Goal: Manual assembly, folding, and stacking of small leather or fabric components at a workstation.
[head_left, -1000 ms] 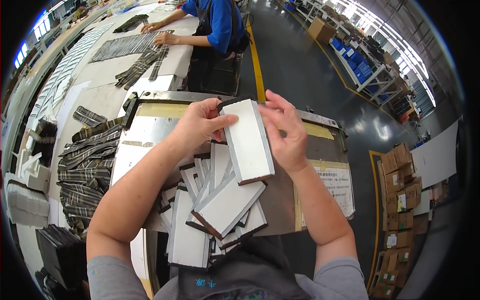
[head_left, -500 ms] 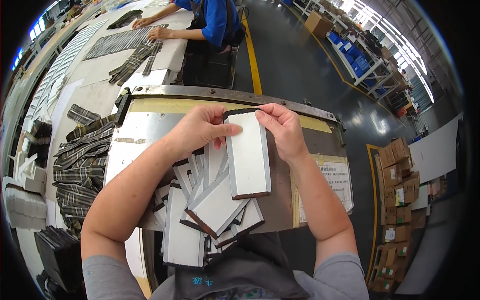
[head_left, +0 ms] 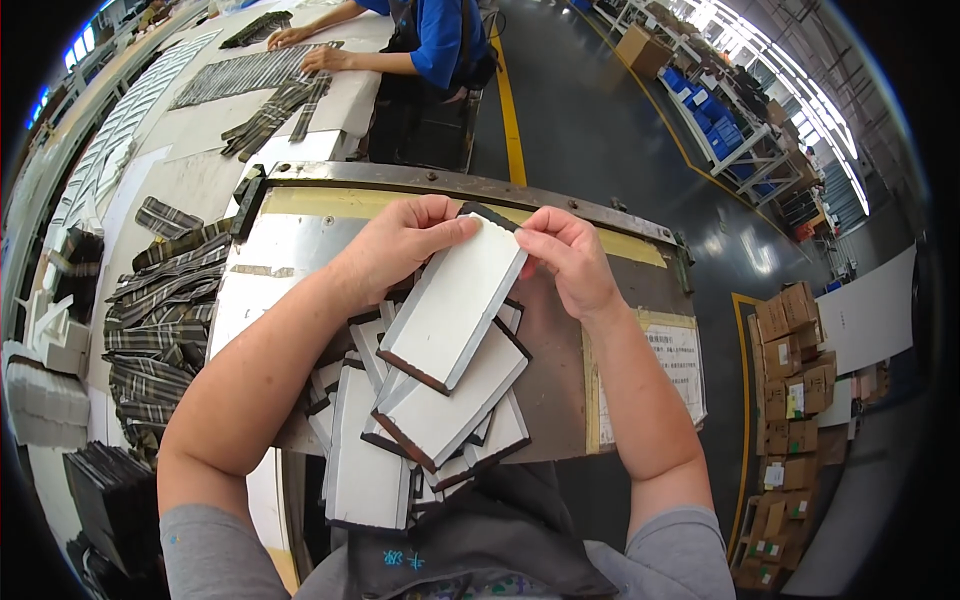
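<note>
A white rectangular panel (head_left: 455, 300) with grey strips and dark edges is held between my two hands. My left hand (head_left: 408, 245) pinches its far left corner between thumb and fingers. At the far right corner, my right hand (head_left: 572, 262) is closed on the same panel, with thumb and fingertips at the dark edge. The panel slants, its near end resting over or just above a loose pile of similar panels (head_left: 366, 460). These lie crisscrossed and overhang the near edge of the metal-topped workbench (head_left: 560, 400). Parts of my fingertips are hidden behind the panel.
A metal bar (head_left: 400, 180) runs along the bench's far side. Left are plaid fabric strips (head_left: 165, 345) and a dark stack (head_left: 115, 500). Farther off, a person in blue (head_left: 435, 45) handles strips at a long table. Cardboard boxes (head_left: 790, 430) stand right, beyond a yellow floor line.
The held panel has turned from nearly upright to a slant, its near end swinging left. My right hand has shifted slightly; both hands still grip the panel's far end.
</note>
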Demonstrator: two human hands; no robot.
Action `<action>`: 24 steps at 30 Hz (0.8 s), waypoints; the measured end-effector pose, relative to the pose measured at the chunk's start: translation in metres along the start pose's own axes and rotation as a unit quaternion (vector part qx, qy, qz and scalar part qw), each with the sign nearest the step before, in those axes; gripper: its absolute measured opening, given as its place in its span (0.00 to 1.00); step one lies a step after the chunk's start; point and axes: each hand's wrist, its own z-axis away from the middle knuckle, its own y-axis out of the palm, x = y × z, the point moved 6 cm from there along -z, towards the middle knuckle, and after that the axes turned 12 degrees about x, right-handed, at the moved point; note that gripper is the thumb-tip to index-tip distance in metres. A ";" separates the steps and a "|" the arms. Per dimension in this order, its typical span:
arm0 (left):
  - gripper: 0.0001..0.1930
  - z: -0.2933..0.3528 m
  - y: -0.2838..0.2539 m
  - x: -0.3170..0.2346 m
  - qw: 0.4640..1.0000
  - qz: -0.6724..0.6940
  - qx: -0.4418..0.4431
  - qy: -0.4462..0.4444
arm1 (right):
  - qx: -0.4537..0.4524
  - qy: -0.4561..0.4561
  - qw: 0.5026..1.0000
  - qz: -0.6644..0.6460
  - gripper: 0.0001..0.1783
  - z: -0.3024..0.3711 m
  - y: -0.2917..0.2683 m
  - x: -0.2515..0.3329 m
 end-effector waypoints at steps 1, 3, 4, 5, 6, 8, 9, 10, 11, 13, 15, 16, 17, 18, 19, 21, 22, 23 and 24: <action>0.09 0.001 0.001 -0.002 1.000 -0.010 0.011 0.003 | 0.001 0.001 1.000 0.000 0.05 -0.001 0.001 0.000; 0.09 0.002 0.000 -0.004 1.000 -0.020 0.021 0.006 | 0.006 0.007 1.000 -0.028 0.07 -0.001 0.003 0.000; 0.09 0.002 0.000 -0.004 0.999 -0.026 0.026 0.007 | 0.007 0.008 1.000 -0.028 0.07 -0.001 0.003 0.000; 0.09 0.002 0.001 -0.004 0.999 -0.032 0.032 0.008 | 0.007 0.009 0.999 -0.030 0.07 -0.001 0.002 0.000; 0.09 0.002 0.000 -0.004 0.999 -0.032 0.031 0.007 | 0.007 0.009 0.999 -0.031 0.07 0.000 0.002 -0.001; 0.09 0.001 -0.001 -0.003 0.999 -0.034 0.031 0.017 | 0.009 -0.005 1.000 -0.023 0.06 -0.001 0.004 0.001; 0.09 0.001 -0.001 -0.002 0.999 -0.034 0.031 0.017 | 0.010 -0.019 1.000 -0.015 0.06 -0.001 0.004 0.002; 0.08 0.001 -0.001 -0.003 0.999 -0.039 0.021 0.027 | 0.011 -0.019 1.000 -0.015 0.06 0.000 0.004 0.002; 0.08 0.001 -0.002 -0.003 0.998 -0.044 0.011 0.038 | 0.012 -0.031 0.999 0.001 0.05 0.000 0.005 0.004; 0.07 0.001 -0.003 -0.004 0.998 -0.038 0.013 0.041 | 0.013 -0.043 0.999 0.016 0.05 0.001 0.005 0.005; 0.07 0.002 -0.003 -0.005 0.998 -0.032 0.015 0.044 | 0.010 -0.057 0.997 0.042 0.04 0.001 0.006 0.008; 0.07 0.003 -0.003 -0.006 0.998 -0.036 0.021 0.055 | 0.010 -0.056 0.997 0.042 0.04 0.002 0.006 0.008; 0.07 0.004 -0.002 -0.007 0.997 -0.040 0.026 0.067 | 0.003 -0.058 0.996 0.065 0.05 0.002 0.007 0.010; 0.07 0.003 -0.003 -0.007 0.997 -0.040 0.026 0.066 | -0.004 -0.059 0.994 0.088 0.05 0.003 0.008 0.011; 0.07 0.003 -0.003 -0.007 0.997 -0.044 0.023 0.066 | -0.004 -0.060 0.994 0.088 0.05 0.003 0.009 0.012; 0.07 0.004 -0.004 -0.008 0.996 -0.050 0.021 0.064 | -0.006 -0.066 0.993 0.095 0.05 0.003 0.010 0.014; 0.07 0.003 -0.002 -0.008 0.998 -0.024 0.026 0.058 | -0.007 -0.067 0.993 0.095 0.05 0.003 0.009 0.014; 0.08 0.003 -0.001 -0.008 0.998 0.002 0.031 0.050 | -0.006 -0.062 0.994 0.095 0.05 0.002 0.006 0.013; 0.08 0.002 0.001 -0.009 0.998 -0.001 0.032 0.049 | -0.005 -0.056 0.994 0.096 0.05 0.003 0.005 0.012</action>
